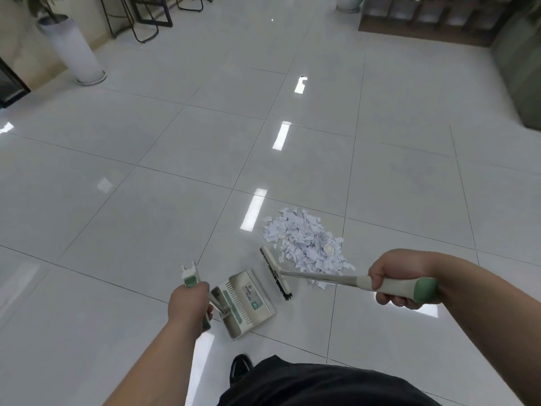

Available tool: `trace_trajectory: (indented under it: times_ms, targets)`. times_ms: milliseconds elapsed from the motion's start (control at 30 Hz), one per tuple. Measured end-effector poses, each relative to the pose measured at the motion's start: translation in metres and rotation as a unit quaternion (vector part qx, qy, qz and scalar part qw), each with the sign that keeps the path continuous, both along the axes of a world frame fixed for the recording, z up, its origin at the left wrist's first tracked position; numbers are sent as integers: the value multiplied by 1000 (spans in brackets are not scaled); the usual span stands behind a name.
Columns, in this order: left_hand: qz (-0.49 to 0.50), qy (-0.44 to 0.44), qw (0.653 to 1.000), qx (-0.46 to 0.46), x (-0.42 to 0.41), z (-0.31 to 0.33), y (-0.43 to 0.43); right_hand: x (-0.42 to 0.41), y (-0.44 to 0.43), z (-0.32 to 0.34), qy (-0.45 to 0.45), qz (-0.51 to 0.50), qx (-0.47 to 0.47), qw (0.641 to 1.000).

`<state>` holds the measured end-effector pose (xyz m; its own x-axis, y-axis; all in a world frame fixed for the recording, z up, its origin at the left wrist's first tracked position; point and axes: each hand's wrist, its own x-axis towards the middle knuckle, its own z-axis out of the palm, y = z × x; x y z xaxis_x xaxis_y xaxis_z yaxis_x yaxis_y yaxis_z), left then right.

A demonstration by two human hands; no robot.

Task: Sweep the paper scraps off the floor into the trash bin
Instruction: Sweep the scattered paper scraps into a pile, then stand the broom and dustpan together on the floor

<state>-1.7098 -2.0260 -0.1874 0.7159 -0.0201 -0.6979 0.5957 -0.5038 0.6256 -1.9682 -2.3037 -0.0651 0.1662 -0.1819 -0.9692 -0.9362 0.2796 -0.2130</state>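
One pile of paper scraps point(307, 247), one broom point(276, 272) and one dustpan point(248, 303) are seen on the floor point(146, 200), and two hands are in view. No trash bin is shown in the picture.

The paper scraps are small torn pieces, white with a light violet tone, heaped together in one loose mound on the glossy pale tiles. A few single pieces are scattered at the edges of the mound, near the broom handle. The pile lies just beyond the broom head, on its far right side, and some scraps are touching the head.

The broom has a cream head with dark bristles, a metal shaft and a cream and green grip. Its head is set on the floor between the dustpan and the pile. The dustpan is of grey metal with a comb of teeth and green parts, and it rests on the floor just left of the broom head.

The right hand point(401, 276) is closed firmly around the broom grip, with the forearm stretched in from the right. The left hand point(190, 303) is wrapped tightly around the upright dustpan handle point(190, 275), whose cream and green top stands out above the fist.

A tall white planter point(73, 48) is standing far away at the upper left.
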Motion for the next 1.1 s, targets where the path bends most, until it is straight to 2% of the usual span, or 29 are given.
trace_trajectory:
  times_ms: [100,267,367,533,600,667,733,800,833,900,967,1033,1100]
  targets:
    - [-17,4,1000,-4,11,-9,1,34,12,6,-21,23,14,999]
    - [-51,24,998,-18,38,-23,-4,89,30,37,-107,17,26,994]
    - [-71,34,997,-19,55,-33,-9,116,42,45,-164,13,1,986]
    - [-129,17,991,18,56,-38,-10,164,59,42,-291,-96,-86,948]
    - [-134,5,991,20,57,-31,-11,182,64,47,-341,-134,-61,928]
    - [-143,-2,989,30,62,-33,-11,199,68,53,-391,-128,-50,910]
    - [-157,-15,987,36,64,-37,-11,218,74,59,-376,-68,-136,914]
    - [-178,-23,983,41,67,-41,-9,241,85,61,-325,13,-267,907]
    - [-189,-24,981,43,65,-42,-10,250,91,62,-298,41,-340,891]
    - [-205,-23,977,47,66,-44,-7,269,106,61,-254,80,-488,831]
    - [-218,-23,975,46,69,-45,-5,288,124,59,-269,91,-563,776]
    - [-227,-30,972,55,71,-45,-4,306,136,56,-358,28,-519,776]
    - [-230,-34,971,57,70,-46,-4,324,143,54,-454,-64,-408,789]
